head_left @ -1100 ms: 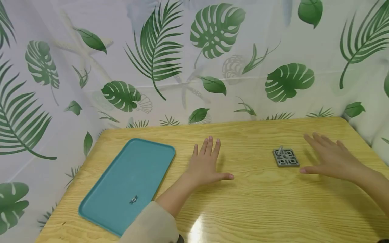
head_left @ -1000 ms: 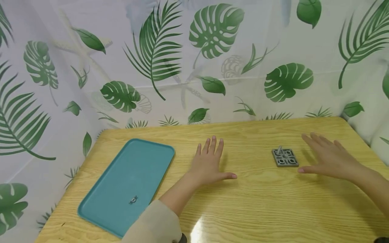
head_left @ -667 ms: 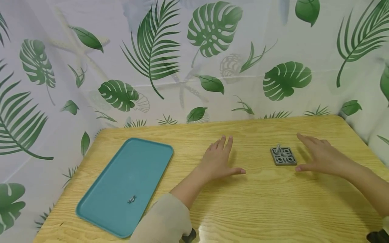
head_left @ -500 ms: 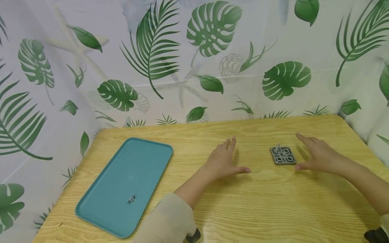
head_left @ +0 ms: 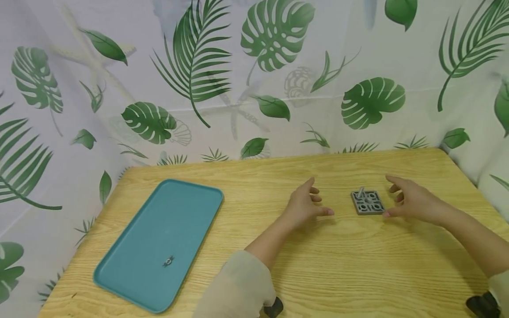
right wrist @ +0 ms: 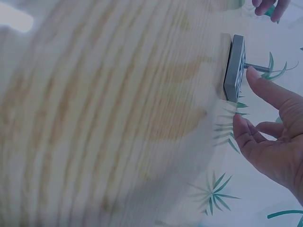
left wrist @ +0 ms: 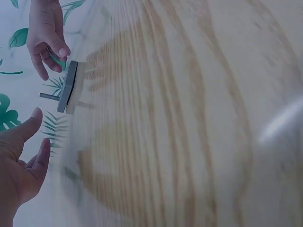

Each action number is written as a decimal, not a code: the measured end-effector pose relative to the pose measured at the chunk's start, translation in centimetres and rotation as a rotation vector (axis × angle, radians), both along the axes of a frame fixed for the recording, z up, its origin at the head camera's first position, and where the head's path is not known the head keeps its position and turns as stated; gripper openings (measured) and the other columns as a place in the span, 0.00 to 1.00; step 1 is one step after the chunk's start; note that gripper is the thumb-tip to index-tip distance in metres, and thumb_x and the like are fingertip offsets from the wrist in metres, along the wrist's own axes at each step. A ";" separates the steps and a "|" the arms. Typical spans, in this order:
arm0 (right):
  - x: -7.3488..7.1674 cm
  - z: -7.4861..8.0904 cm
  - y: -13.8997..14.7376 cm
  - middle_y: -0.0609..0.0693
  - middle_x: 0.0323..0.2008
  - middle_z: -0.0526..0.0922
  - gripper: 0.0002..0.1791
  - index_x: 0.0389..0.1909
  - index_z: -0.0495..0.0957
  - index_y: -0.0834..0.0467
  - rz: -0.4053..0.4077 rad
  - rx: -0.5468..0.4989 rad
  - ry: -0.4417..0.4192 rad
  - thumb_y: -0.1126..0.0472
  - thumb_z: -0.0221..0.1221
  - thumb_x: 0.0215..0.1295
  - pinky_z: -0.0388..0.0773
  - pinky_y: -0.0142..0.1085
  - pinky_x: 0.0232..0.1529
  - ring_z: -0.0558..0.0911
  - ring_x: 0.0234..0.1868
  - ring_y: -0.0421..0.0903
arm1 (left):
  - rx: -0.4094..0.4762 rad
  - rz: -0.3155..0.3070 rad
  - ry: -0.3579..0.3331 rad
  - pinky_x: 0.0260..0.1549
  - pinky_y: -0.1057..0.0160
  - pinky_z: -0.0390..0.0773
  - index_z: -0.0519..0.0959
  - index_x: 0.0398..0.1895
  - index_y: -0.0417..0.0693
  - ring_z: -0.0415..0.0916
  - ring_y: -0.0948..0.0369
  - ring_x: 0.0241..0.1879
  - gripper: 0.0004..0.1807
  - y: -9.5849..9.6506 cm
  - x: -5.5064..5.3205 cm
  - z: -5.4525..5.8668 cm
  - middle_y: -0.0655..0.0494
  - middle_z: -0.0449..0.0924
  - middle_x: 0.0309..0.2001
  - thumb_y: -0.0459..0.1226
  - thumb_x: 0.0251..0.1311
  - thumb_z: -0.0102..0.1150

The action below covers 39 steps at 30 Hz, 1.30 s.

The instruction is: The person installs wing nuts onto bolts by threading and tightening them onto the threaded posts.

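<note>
A grey square plate (head_left: 366, 204) with holes and raised ribs lies on the table. A thin metal post (head_left: 361, 192) rises from its far left corner. My right hand (head_left: 417, 202) hovers just right of the plate, thumb and fingers apart and bent. Its thumb tip is close to the plate's near right corner; whether they touch I cannot tell. To the plate's left, my left hand (head_left: 303, 205) hangs over the wood with loosely bent fingers and nothing in it. In the left wrist view the post (left wrist: 49, 96) sticks straight out from the plate (left wrist: 68, 87).
A teal tray (head_left: 159, 229) lies at the left of the wooden table (head_left: 342, 274). On it is a small metal piece that looks like a wing nut (head_left: 168, 261). A leaf-print cloth (head_left: 254, 79) hangs behind the table and along its sides.
My left hand has moved right, toward the plate, and its spread fingers have bent. The right hand's fingers have also bent in, closer to the plate. The head view has shifted slightly.
</note>
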State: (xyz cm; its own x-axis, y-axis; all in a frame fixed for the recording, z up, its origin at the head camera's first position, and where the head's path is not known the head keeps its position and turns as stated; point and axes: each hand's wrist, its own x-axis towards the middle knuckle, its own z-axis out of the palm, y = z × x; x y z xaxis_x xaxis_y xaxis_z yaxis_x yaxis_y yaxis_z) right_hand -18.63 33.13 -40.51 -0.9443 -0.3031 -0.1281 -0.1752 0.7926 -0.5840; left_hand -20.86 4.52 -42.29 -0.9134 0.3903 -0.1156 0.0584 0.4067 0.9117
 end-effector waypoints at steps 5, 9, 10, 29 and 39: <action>0.0 0.0 0.2 0.76 0.54 0.65 0.55 0.65 0.47 0.82 -0.049 -0.078 -0.060 0.56 0.70 0.51 0.78 0.37 0.36 0.74 0.48 0.61 | 0.114 0.051 -0.096 0.39 0.70 0.79 0.54 0.73 0.48 0.77 0.60 0.48 0.52 1.4 -0.1 -0.4 0.53 0.74 0.55 0.29 0.43 0.73; 0.0 -0.3 0.1 0.73 0.54 0.65 0.55 0.65 0.48 0.79 -0.071 -0.120 -0.086 0.55 0.71 0.50 0.78 0.34 0.35 0.74 0.46 0.56 | 0.143 0.077 -0.128 0.36 0.69 0.80 0.58 0.71 0.48 0.78 0.61 0.44 0.50 2.9 -0.1 -0.7 0.55 0.76 0.51 0.26 0.43 0.72; 0.0 -0.4 0.1 0.72 0.54 0.65 0.55 0.66 0.48 0.78 -0.076 -0.126 -0.091 0.55 0.71 0.49 0.78 0.34 0.35 0.74 0.46 0.55 | 0.148 0.074 -0.130 0.36 0.70 0.80 0.59 0.71 0.48 0.78 0.62 0.44 0.49 3.2 -0.1 -0.8 0.55 0.76 0.50 0.26 0.43 0.72; -0.6 -0.9 -1.0 0.72 0.50 0.71 0.50 0.64 0.55 0.77 -0.084 -0.152 -0.080 0.61 0.73 0.47 0.79 0.32 0.35 0.78 0.46 0.59 | 0.148 0.097 -0.117 0.39 0.75 0.76 0.68 0.64 0.44 0.78 0.66 0.42 0.40 7.1 0.5 -1.6 0.58 0.79 0.43 0.28 0.43 0.73; -0.7 -1.1 -1.2 0.71 0.48 0.73 0.43 0.60 0.63 0.77 -0.068 -0.118 -0.067 0.59 0.72 0.48 0.77 0.32 0.32 0.79 0.43 0.55 | 0.114 0.120 -0.100 0.38 0.76 0.75 0.72 0.61 0.43 0.74 0.69 0.38 0.38 8.0 0.5 -1.7 0.61 0.76 0.39 0.29 0.41 0.75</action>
